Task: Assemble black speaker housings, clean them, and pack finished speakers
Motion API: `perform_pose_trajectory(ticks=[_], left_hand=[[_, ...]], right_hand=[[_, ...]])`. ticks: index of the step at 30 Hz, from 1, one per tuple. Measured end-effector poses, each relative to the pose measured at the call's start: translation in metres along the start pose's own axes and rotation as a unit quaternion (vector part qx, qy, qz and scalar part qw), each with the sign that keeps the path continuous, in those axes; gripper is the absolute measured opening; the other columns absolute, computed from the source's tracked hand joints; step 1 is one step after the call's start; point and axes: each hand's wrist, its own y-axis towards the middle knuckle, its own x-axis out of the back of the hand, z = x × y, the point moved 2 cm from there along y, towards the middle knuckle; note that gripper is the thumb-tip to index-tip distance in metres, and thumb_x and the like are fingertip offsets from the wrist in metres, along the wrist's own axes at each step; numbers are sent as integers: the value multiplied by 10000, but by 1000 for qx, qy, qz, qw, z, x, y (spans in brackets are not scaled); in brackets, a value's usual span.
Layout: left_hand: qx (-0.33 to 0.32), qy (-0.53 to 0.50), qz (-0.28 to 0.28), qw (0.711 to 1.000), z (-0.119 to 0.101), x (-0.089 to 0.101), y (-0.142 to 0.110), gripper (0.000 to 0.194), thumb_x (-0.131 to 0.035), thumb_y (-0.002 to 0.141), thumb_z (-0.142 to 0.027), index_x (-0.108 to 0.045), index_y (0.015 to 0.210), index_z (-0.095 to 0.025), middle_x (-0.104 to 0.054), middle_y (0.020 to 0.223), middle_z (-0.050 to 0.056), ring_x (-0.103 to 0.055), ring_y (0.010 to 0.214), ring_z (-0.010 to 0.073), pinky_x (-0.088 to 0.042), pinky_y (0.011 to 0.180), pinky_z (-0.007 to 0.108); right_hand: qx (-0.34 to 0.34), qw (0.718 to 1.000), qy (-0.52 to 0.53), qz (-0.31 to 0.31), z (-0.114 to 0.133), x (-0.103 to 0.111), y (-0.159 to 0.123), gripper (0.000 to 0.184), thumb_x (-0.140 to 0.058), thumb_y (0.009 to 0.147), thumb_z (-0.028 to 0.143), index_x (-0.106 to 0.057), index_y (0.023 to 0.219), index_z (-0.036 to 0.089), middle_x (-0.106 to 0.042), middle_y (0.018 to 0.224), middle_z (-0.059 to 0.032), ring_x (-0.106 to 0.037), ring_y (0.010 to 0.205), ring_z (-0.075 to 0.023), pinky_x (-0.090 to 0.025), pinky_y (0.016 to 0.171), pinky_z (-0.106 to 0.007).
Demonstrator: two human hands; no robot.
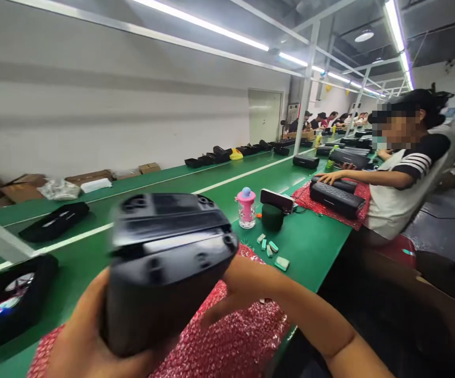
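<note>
Presently, your left grip (93, 328) is clamped on the black case (164, 278), held over the red bubble wrap (239, 336) on the green tabletop (310, 247). Your right grip (225, 294) is partly hidden behind the case; its closure cannot be determined.

"What's on the green surface (314, 244)?"
"A clear and pink bottle (246, 210) with a blue top, a squat black cylinder (272, 218) just beside it, and small pale-and-green blocks (281, 263) scattered nearby."
"And by the wall (133, 105)?"
"Cardboard boxes (22, 188) and a crumpled clear plastic bag (59, 189), well apart from the closed door (265, 116)."
</note>
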Motion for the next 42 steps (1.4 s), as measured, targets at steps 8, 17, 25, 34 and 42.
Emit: perform_pose_trajectory(ticks=[8, 17, 25, 34, 42], left_hand=[[-256, 307, 113, 910, 2, -43, -48, 785, -599, 598, -176, -457, 1368, -125, -624, 1290, 157, -595, 1143, 333, -488, 979, 499], [15, 312, 345, 885, 8, -76, -103, 930, -604, 542, -210, -447, 1452, -101, -505, 1471, 157, -453, 1339, 362, -314, 1170, 542], [-10, 300, 284, 911, 14, -81, -115, 909, -708, 534, -244, -503, 1411, -116, -559, 1405, 174, -493, 1266, 382, -365, 1107, 548], [-26, 273, 187, 943, 7, -80, -122, 851, -788, 530, -252, -550, 1343, -169, -624, 1310, 116, -518, 1219, 325, -286, 1123, 446], [-36, 270, 187, 944, 9, -80, -123, 814, -675, 590, -224, -475, 1379, -190, -614, 1322, 109, -523, 1215, 317, -272, 1119, 438]], right_hand=[[-137, 954, -225, -143, -108, -4, -175, 346, -528, 974, 404, -687, 1134, 142, -750, 934, -119, -736, 804, -247, -603, 664, -338], [-166, 955, -173, -176, -124, -18, -204, 276, -564, 969, 395, -709, 998, 162, -745, 849, -98, -729, 721, -227, -593, 628, -305], [8, 994, -20, -106, 11, 4, -161, 149, -561, 957, 148, -693, 1025, 145, -722, 1089, -113, -667, 1079, -180, -546, 972, -296], [56, 995, -45, -76, 34, -22, -139, 190, -538, 981, 149, -716, 928, 109, -754, 971, -122, -691, 947, -195, -572, 850, -322], [62, 991, -83, -80, 38, -25, -128, 162, -544, 954, 94, -704, 926, 89, -757, 919, -131, -714, 878, -207, -597, 769, -330]])
